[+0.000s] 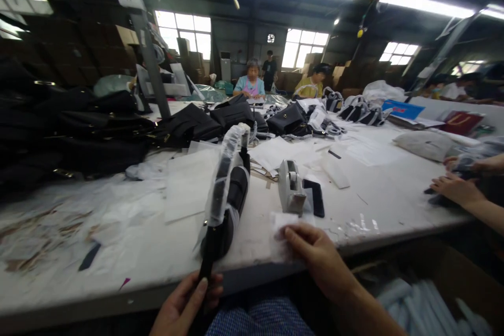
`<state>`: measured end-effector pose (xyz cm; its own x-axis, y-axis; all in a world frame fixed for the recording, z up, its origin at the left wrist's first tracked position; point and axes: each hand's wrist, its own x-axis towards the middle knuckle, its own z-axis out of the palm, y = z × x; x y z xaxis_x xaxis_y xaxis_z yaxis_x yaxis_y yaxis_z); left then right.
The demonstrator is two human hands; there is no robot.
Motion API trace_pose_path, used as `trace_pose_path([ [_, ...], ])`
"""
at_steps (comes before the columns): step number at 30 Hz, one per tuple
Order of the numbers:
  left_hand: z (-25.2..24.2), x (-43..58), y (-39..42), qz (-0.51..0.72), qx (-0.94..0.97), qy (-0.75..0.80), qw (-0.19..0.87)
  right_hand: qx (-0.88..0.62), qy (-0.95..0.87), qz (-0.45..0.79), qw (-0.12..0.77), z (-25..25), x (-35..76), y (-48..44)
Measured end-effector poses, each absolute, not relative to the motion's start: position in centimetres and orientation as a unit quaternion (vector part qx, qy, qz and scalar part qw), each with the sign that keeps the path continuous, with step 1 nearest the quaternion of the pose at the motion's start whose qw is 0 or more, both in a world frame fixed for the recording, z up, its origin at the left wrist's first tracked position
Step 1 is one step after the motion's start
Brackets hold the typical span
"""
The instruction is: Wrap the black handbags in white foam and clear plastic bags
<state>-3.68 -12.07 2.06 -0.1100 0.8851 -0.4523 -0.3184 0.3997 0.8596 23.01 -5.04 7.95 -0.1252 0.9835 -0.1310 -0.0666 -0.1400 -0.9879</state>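
A black handbag point(237, 189) stands at the table's front edge, its strap partly wrapped in a clear white plastic sleeve point(221, 184). My left hand point(192, 296) is closed around the bare lower end of the black strap, which hangs over the edge. To the right, my right hand point(311, 247) pinches a small sheet of thin white wrapping point(280, 228) between thumb and fingers, apart from the bag. Just beyond that hand are a grey tape dispenser point(291, 186) and a dark phone point(313, 198).
Black bags point(189, 123) are heaped at the left and along the back. Scraps and plastic point(79, 226) cover the table's left side. A co-worker's hands point(457, 186) handle a dark item at the right. A box of pale rolls point(417, 304) sits below the table edge.
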Motion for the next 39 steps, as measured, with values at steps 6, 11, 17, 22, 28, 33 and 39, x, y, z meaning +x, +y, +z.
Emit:
trace_pose_path([
  [6,1.6,-3.6,-12.8,0.522,0.325,0.481,0.625,-0.356,-0.404,0.744,0.396,5.8,13.7,-10.4],
  [11,0.4,-5.0,-13.7,0.498,0.429,0.489,0.574,-0.369,-0.425,0.735,0.377,3.9,12.2,-10.6],
  [17,1.1,-4.6,-14.5,0.500,0.409,0.508,0.570,-0.414,-0.437,0.699,0.386,3.6,11.7,-10.6],
  [22,-0.4,-4.6,-15.1,0.481,0.405,0.505,0.591,-0.417,-0.487,0.686,0.345,4.1,10.2,-8.7],
  [28,-2.0,-6.3,-17.3,0.448,0.354,0.539,0.619,-0.424,-0.595,0.623,0.278,4.2,9.6,-7.1],
  [33,-0.8,-8.1,-19.3,0.440,0.345,0.575,0.598,-0.381,-0.584,0.671,0.251,4.7,9.3,-7.3],
  [39,-0.9,-9.3,-20.6,0.452,0.326,0.626,0.546,-0.398,-0.534,0.705,0.243,4.6,8.7,-7.9],
])
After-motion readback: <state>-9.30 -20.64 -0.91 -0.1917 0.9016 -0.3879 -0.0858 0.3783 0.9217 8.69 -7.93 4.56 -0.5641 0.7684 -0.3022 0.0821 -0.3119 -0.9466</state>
